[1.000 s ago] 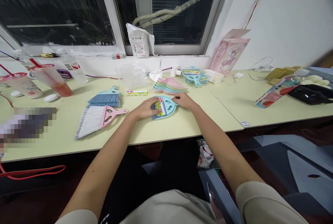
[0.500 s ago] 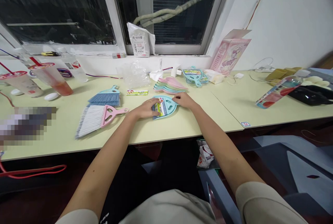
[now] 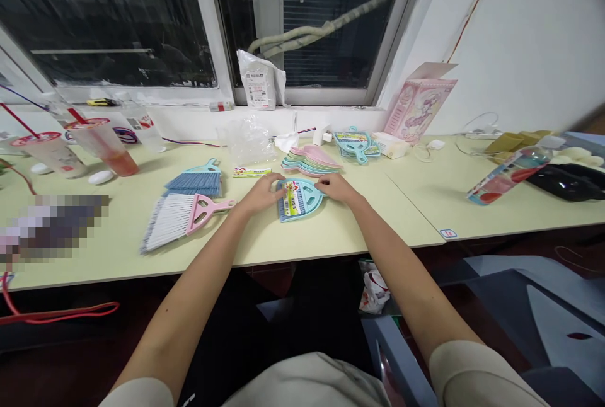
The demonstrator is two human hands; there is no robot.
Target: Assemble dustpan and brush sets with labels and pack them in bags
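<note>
In front of me on the table lies a light-blue dustpan and brush set, its blue bristles partly covered by a printed label. My right hand pinches the set's handle end. At the bristle end is my left hand, thumb and fingers apart, with fingertips at the edge of the set. To the left rest a pink-handled brush with white bristles and a blue brush. Just behind my hands is a stack of pastel dustpans, beside a flat green-and-white label strip.
More blue dustpan sets lie at the back, near a pink box. Clear plastic wrap sits by the window wall. Drink cups stand at the left; a bottle leans at the right.
My left hand has drawn back from the label, uncovering more of it and the bristles. My right hand keeps its hold on the handle. The view has shifted slightly.
</note>
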